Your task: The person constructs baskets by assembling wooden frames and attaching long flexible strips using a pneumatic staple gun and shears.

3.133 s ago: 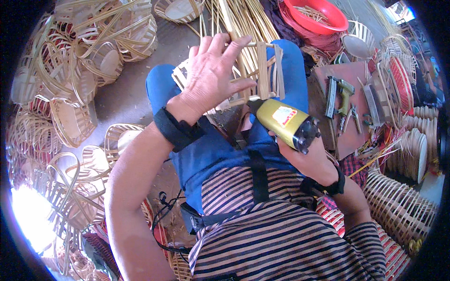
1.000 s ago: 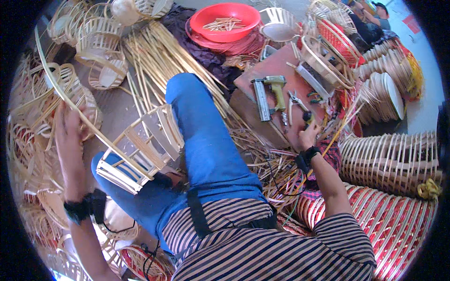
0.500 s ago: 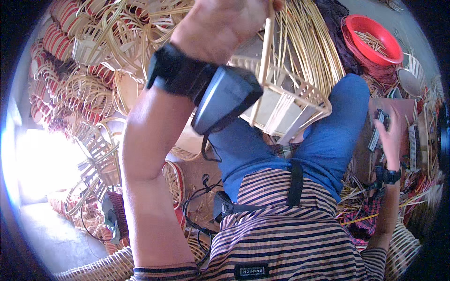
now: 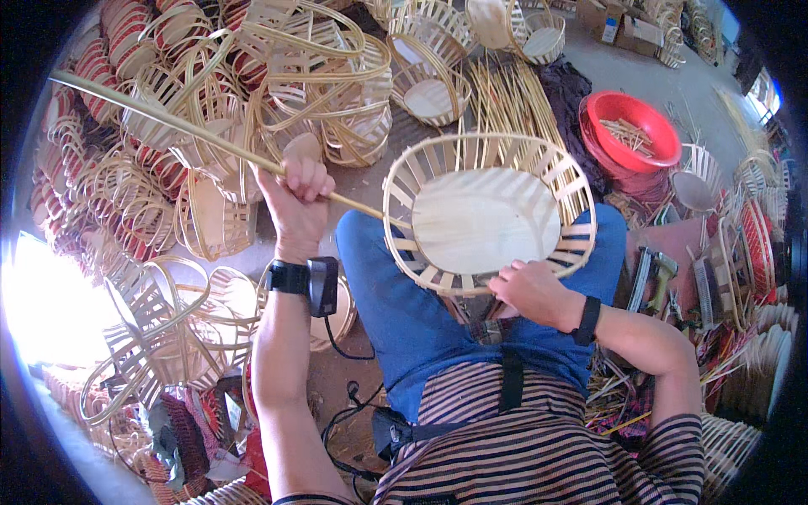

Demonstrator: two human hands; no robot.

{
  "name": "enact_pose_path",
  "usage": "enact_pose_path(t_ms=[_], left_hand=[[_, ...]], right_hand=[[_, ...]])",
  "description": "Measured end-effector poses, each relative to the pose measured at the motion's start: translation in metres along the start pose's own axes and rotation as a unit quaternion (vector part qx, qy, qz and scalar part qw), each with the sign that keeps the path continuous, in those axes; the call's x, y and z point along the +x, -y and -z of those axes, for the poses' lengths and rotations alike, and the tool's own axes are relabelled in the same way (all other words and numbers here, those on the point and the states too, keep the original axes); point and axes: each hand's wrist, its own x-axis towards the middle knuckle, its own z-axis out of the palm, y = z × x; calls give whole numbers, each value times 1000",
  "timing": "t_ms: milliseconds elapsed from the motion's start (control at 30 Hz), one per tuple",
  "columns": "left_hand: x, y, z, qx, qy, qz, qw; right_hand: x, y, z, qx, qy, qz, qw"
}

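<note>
An oval woven basket with a pale flat base and upright slats rests over my thighs, its opening facing up. My right hand is closed on its near rim, fingers over the edge. A long thin cane strip slants from the upper left down to the basket's left side. My left hand is closed around this strip, to the left of the basket. Whether the strip's end is fixed to the basket or passes behind its slats, I cannot tell.
Piled baskets with hoop handles fill the left and far side. A bundle of long cane strips lies beyond my knees. At the right stand a red basin holding short sticks and a hammer. A black cable runs near my left hip.
My left hand has come down and left, with the strip now slanting sideways. My right hand has moved from beside the tools to the basket rim. The basket has turned to face upward.
</note>
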Motion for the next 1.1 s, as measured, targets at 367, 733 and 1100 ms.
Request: enact_pose_path(t_ms=[367, 733, 1100], left_hand=[[9, 5, -3, -42, -67, 31, 996], [20, 13, -20, -17, 194, 121, 973], [13, -2, -32, 132, 217, 97, 962]], right_hand=[[8, -38, 69, -11, 78, -47, 996], [81, -6, 288, -376, -381, 36, 844], [120, 22, 311, -342, -204, 116, 910]])
